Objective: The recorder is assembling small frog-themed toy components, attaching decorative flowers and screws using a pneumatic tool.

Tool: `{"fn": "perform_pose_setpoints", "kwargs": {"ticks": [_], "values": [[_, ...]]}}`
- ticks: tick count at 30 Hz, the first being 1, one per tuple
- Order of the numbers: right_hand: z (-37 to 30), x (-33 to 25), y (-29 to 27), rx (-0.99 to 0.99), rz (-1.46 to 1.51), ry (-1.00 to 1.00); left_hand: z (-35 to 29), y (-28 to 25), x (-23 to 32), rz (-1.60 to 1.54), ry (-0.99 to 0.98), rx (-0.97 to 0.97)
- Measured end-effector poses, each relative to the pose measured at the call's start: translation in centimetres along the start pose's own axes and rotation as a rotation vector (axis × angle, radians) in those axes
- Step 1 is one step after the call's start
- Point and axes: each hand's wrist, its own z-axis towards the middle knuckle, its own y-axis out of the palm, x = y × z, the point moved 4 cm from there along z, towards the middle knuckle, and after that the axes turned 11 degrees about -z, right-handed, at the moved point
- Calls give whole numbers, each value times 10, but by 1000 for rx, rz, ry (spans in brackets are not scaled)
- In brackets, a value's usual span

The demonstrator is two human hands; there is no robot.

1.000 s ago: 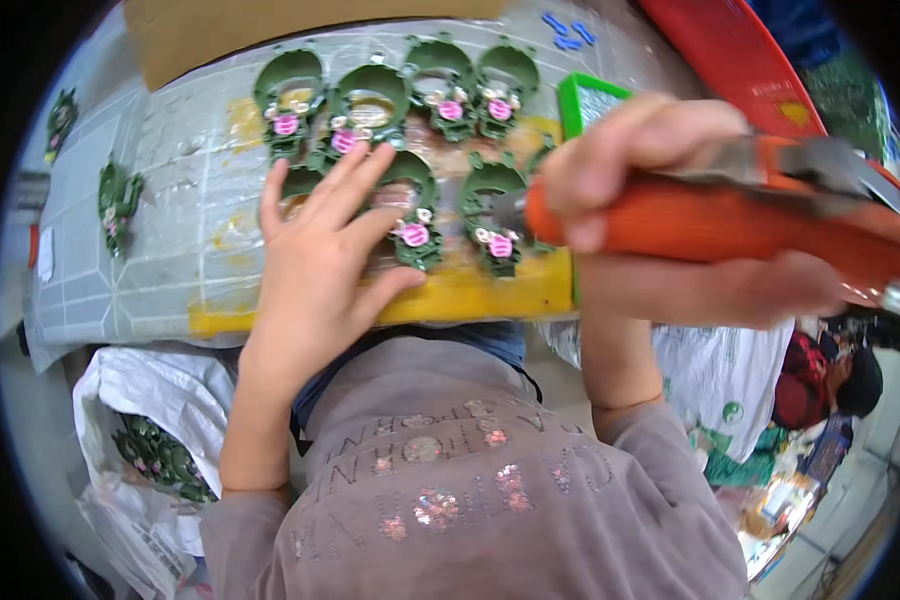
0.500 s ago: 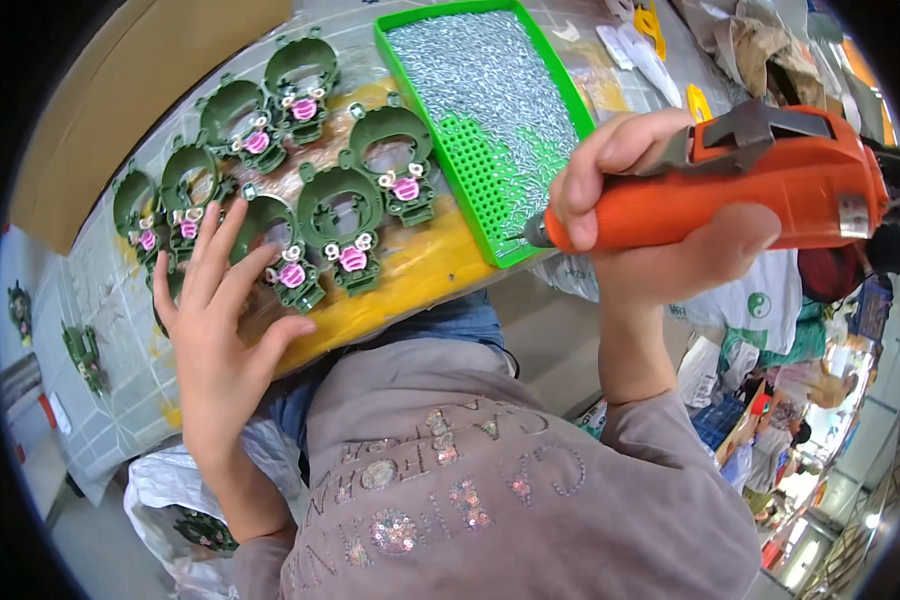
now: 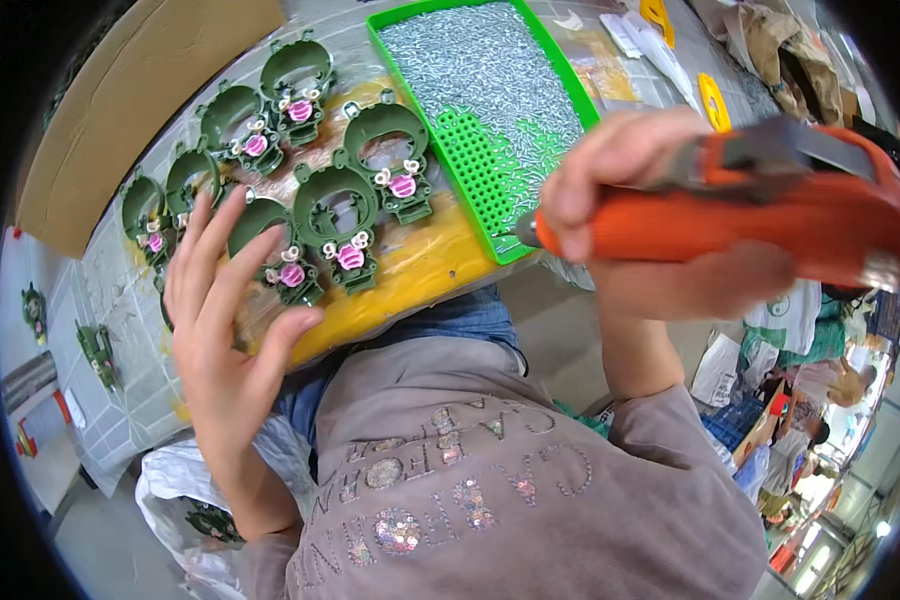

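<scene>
In my right hand (image 3: 660, 230) is an orange electric screwdriver (image 3: 730, 215), my fingers wrapped around its body. Its tip points left, over the lower right corner of a green tray (image 3: 467, 185) that holds a heap of small silver screws (image 3: 480, 70). With fingers spread, my left hand (image 3: 225, 310) hovers at the front left of a group of round green plastic housings (image 3: 335, 205), partly covering some of them. Each fully visible housing has a ring-shaped frame with pink and white pieces at its lower end. Whether the left fingertips touch a housing I cannot tell.
Yellow tape (image 3: 410, 270) covers the table's front edge. A cardboard sheet (image 3: 140, 110) stands at the far left. Two more green parts lie left, one a long green piece (image 3: 97, 355). A white plastic bag (image 3: 170, 490) hangs below. Yellow-handled cutters (image 3: 712, 100) lie beyond the tray.
The screwdriver has swung slightly down and to the right at its rear end and looks blurred. My left hand has shifted a little right. The whole view has moved slightly.
</scene>
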Motion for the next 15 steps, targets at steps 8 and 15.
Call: {"fn": "perform_pose_setpoints", "kwargs": {"ticks": [8, 15], "values": [[16, -12, 36, -220, 87, -89, 25, 30, 35, -330, 178, -6], [43, 5, 68, -339, 59, -87, 11, 21, 23, -320, 191, 142]]}}
